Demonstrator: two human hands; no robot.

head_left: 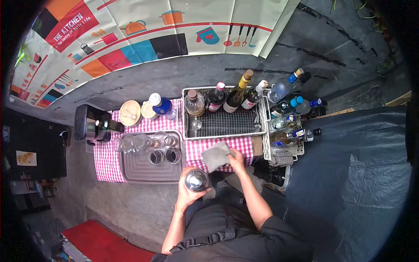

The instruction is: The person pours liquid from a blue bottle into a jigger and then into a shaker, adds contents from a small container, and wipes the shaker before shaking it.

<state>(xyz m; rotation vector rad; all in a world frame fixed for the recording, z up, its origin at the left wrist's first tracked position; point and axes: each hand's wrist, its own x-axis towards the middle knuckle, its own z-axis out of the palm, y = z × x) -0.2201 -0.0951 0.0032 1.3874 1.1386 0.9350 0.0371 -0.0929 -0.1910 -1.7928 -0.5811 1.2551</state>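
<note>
overhead, the checked tablecloth [107,163] carries everything. wire rack [222,126] at its far right corner; bottles [235,97] stand along the rack's far edge, one small glass [197,125] inside. metal tray [139,168] sits at the near edge, left of centre, with glasses [148,143] crowded along its far rim. grey cloth [216,156] lies at the near edge, right of the tray; right hand [238,160] pinches its right side, fingers closed on the fabric. left hand [188,190] wraps curled fingers around a steel shaker [197,180], held just off the near edge.
</note>
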